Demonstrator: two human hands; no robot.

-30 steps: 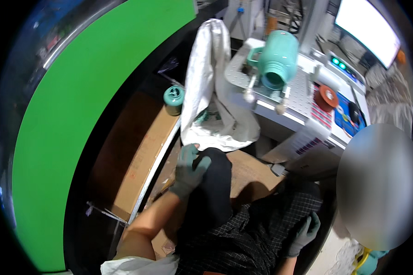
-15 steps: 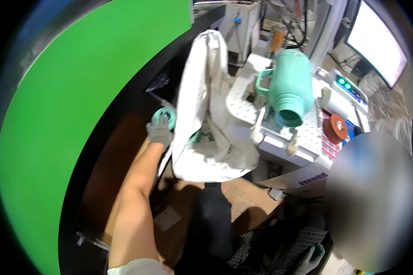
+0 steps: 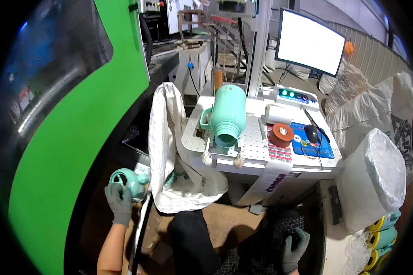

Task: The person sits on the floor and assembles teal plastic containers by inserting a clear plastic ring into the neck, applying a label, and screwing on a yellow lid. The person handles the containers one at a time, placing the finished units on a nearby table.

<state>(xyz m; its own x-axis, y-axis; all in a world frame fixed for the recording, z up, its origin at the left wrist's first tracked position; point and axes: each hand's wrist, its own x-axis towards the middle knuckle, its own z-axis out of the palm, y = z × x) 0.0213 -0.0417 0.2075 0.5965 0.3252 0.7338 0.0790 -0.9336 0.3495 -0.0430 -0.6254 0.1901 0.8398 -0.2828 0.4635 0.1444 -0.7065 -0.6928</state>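
Green panel (image 3: 73, 151): a big curved sheet filling the left side; a dark ledge runs along its right edge.
Left hand (image 3: 119, 203): gloved, reaching out to the left and clasping a small mint-green jug (image 3: 129, 181) from below; the jug is lifted off any surface, its mouth turned up and leftward, so the inside shows.
White sack (image 3: 170, 151): hangs open against the left edge of the bench, mouth upward, seemingly to catch pieces; bits of mint green show inside.
Bench (image 3: 257, 158): white, with a perforated plate on top.
Large jug (image 3: 228, 114): mint green, lying on its side on the plate near the bench's left edge, mouth toward the person, handle to the left; it appears cradled in a fixture.
Red disc (image 3: 281, 134): on the bench, right of the plate; a mouse (image 3: 311, 133) on a blue mat beyond it; a lit screen (image 3: 311, 42) at the back.
Right hand (image 3: 293, 244): gloved, grasping nothing, fingers loosely curled, resting on the person's lap.
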